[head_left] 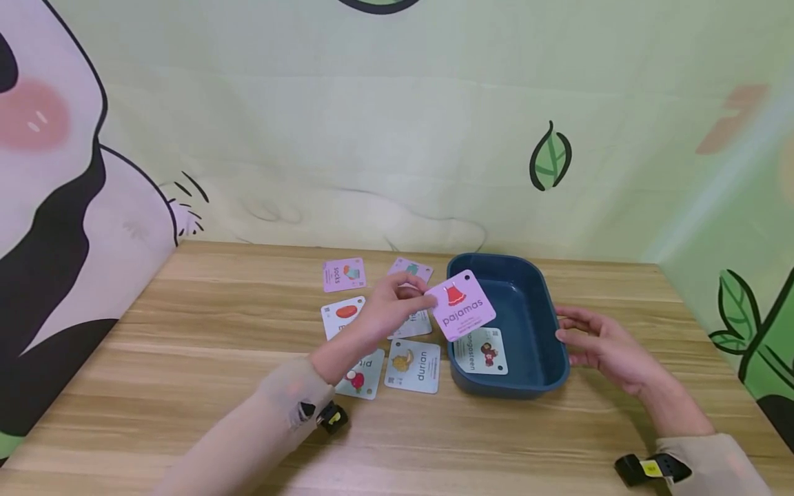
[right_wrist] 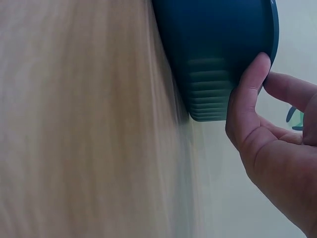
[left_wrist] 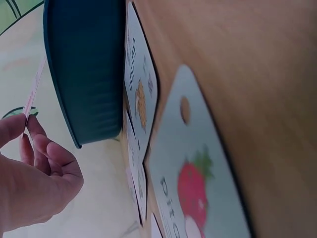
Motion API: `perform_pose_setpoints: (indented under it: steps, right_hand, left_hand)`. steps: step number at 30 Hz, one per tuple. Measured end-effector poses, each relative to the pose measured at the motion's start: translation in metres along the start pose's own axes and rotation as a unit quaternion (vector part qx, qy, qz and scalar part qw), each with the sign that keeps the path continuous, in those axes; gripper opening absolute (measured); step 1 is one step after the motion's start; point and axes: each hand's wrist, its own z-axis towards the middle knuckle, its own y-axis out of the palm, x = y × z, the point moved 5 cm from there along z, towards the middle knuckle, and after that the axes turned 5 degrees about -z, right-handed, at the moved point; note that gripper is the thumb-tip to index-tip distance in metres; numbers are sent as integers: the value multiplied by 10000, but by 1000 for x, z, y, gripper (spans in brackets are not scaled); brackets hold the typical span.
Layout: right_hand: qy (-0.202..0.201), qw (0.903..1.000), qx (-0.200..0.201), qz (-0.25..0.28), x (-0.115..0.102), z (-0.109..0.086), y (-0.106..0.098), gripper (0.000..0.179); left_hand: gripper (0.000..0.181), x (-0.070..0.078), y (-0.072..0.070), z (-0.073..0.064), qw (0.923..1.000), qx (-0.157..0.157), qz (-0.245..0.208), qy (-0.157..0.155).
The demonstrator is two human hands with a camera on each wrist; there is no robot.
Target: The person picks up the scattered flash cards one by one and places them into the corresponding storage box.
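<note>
Between thumb and fingertips, my left hand pinches a pink pajamas card with a red dress picture. The card is tilted over the left rim of a dark blue plastic bin. In the left wrist view the card appears nearly edge-on. A pale mangosteen card lies inside the bin at its near left. My right hand touches the bin's right outer side near the rim. In the right wrist view its thumb rests against the bin wall.
Left of the bin, several cards lie on the wooden table: a durian card, a red-fruit card, a pink socks card, another pink card and others partly behind the left hand. A printed cloth backdrop stands behind.
</note>
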Motion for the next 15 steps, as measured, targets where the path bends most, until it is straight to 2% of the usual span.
perform_pose_setpoints:
  steps: [9,15]
  right_hand:
    - [40,10000,47,-57,-1,-1,0,56]
    - [55,10000,30,-77,-2,-1,0,57]
  left_hand:
    - [19,2,19,9,9961,-519,570,433]
    - [13,3,25,11,9891,-666,1025,826]
